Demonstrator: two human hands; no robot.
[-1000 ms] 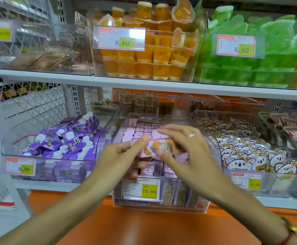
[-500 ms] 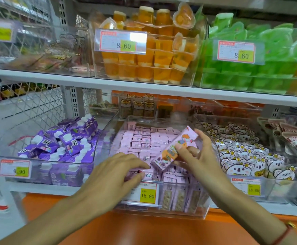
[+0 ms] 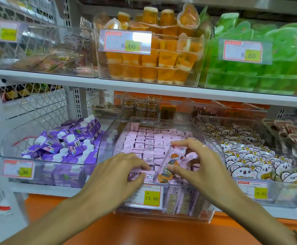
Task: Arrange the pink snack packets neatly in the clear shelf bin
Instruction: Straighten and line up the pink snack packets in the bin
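White shop shelf (image 3: 144, 89), orange counter (image 3: 144, 232)

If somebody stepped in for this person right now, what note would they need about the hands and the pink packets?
Right hand: pinching one pink packet, held tilted over the front of the clear bin.
Left hand: fingers resting on the front rows of packets, holding none as far as I can see.
Done: most packets stand in tidy rows in the bin.
Left: slot the held packet into the front row and straighten its neighbours.
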